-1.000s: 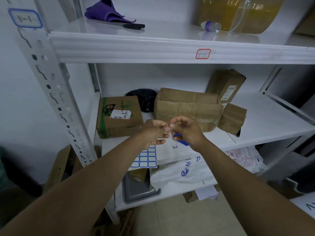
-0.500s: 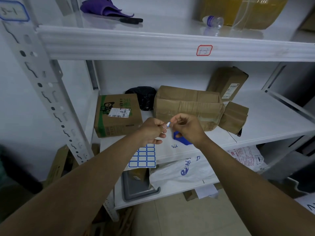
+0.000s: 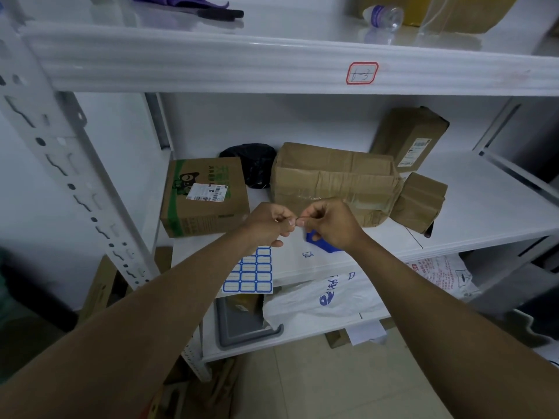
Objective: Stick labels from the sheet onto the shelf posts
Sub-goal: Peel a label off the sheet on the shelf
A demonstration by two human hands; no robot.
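Pinching label (image 3: 298, 222) between both hands; sheet (image 3: 252, 272) under left hand (image 3: 269, 223).

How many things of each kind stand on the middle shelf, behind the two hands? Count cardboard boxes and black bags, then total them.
Cardboard boxes: 4 (green-printed box, wide taped box, upright box, small box)
Black bags: 1 (black bag)
Total: 5
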